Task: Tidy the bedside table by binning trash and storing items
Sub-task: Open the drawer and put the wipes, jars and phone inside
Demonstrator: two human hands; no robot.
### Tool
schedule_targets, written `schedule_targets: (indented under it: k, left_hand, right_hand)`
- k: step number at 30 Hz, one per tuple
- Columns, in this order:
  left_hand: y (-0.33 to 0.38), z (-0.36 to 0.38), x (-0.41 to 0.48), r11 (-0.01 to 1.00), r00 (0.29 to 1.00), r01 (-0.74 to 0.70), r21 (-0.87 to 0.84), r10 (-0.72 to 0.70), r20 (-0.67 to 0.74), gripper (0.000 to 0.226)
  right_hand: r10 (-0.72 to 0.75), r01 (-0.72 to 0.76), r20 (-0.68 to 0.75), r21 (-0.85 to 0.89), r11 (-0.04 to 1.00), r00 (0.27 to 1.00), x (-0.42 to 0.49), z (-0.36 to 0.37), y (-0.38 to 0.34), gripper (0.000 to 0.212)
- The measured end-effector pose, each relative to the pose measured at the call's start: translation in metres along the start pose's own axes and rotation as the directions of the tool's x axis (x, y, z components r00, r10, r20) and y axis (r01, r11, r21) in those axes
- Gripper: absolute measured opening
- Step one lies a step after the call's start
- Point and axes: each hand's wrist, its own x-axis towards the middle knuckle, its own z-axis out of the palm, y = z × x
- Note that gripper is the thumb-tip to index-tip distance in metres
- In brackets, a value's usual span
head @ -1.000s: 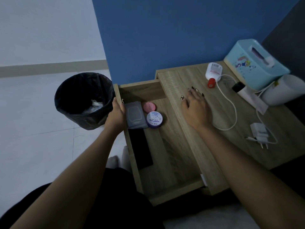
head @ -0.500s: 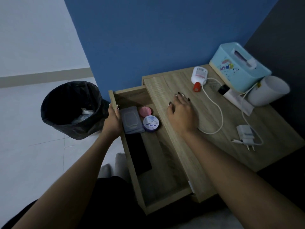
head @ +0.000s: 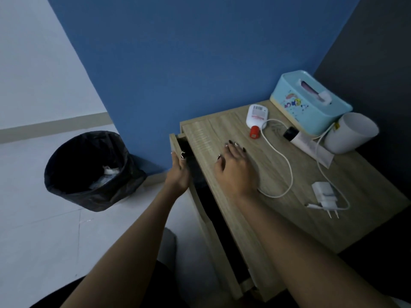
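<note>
The wooden bedside table [head: 278, 218] stands against the blue wall. Its drawer [head: 175, 141] is pushed almost fully in, only a dark narrow gap showing, and its contents are hidden. My left hand [head: 179, 172] grips the drawer's front panel, thumb over the top edge. My right hand [head: 235, 170] rests flat on the tabletop, fingers straight. On the top lie a white bottle with a red cap [head: 255, 117], a white cable [head: 287, 161], a white charger plug [head: 324, 195] and a tube with a black cap [head: 304, 141].
A black-lined bin [head: 89, 172] with some trash inside stands on the white floor left of the table. A light-blue tissue box [head: 311, 103] and a white cup [head: 349, 132] on its side sit at the table's back right, by a dark wall.
The drawer has slid from wide open to nearly closed under my left hand, hiding the wipes pack, tins and dark item inside. My right hand stayed on the tabletop.
</note>
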Motion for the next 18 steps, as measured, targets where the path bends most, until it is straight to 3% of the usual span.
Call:
schedule_targets:
  k: [5, 10, 14, 18]
  left_hand:
    - [0.022, 0.011, 0.015, 0.984, 0.992, 0.129, -0.120, -0.128, 0.014, 0.067]
    - [0.027, 0.025, 0.022, 0.977, 0.993, 0.106, -0.183, -0.095, 0.068, 0.089]
    - [0.037, 0.032, 0.017, 0.989, 0.997, 0.079, -0.126, -0.077, 0.021, 0.070]
    - [0.033, 0.033, 0.020, 0.993, 0.997, 0.077, -0.084, -0.075, 0.021, 0.070]
  right_hand:
    - [0.008, -0.008, 0.012, 0.013, 1.000, 1.000, 0.002, -0.002, -0.004, 0.052]
    - [0.010, -0.011, 0.021, 0.016, 1.000, 1.000, 0.002, -0.004, -0.004, 0.051]
    - [0.017, -0.017, 0.016, 0.009, 1.000, 1.000, 0.003, -0.005, -0.003, 0.055]
    - [0.017, -0.018, 0.022, 0.006, 1.000, 1.000, 0.000, -0.009, -0.004, 0.055]
